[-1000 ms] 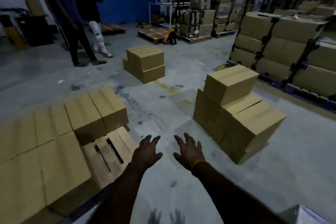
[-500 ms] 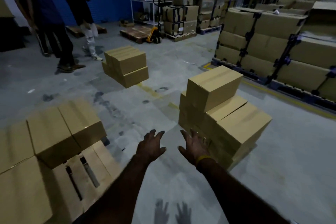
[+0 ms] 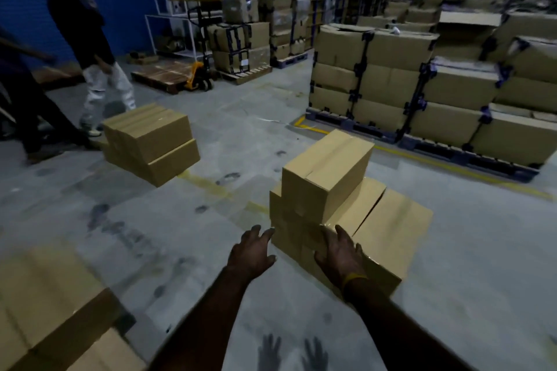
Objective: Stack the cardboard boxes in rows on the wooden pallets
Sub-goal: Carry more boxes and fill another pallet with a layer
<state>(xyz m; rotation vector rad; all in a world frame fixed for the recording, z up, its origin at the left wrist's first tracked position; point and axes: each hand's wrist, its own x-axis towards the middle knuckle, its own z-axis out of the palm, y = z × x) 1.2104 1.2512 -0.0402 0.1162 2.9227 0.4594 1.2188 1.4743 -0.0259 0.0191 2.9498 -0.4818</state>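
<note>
over the grey floor, two hands, left hand [image 3: 251,253] and right hand [image 3: 342,256], spread empty beside one box stack [image 3: 346,205].

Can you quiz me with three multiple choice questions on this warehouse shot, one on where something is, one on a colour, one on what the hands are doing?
1. Where is the single top box of the near pile?
A. on the lower boxes
B. on the bare floor
C. in the person's hands

2. What colour is the band on the right wrist?
A. red
B. yellow
C. white

3. What state are the left hand and right hand in?
A. both gripping a box
B. both fists
C. both open, fingers spread

Answers: 1 A, it rests on the near pile's lower layer. 2 B, the band shows yellow at the wrist. 3 C, the fingers are straight and spread, reaching toward the near pile, with nothing held.
</note>
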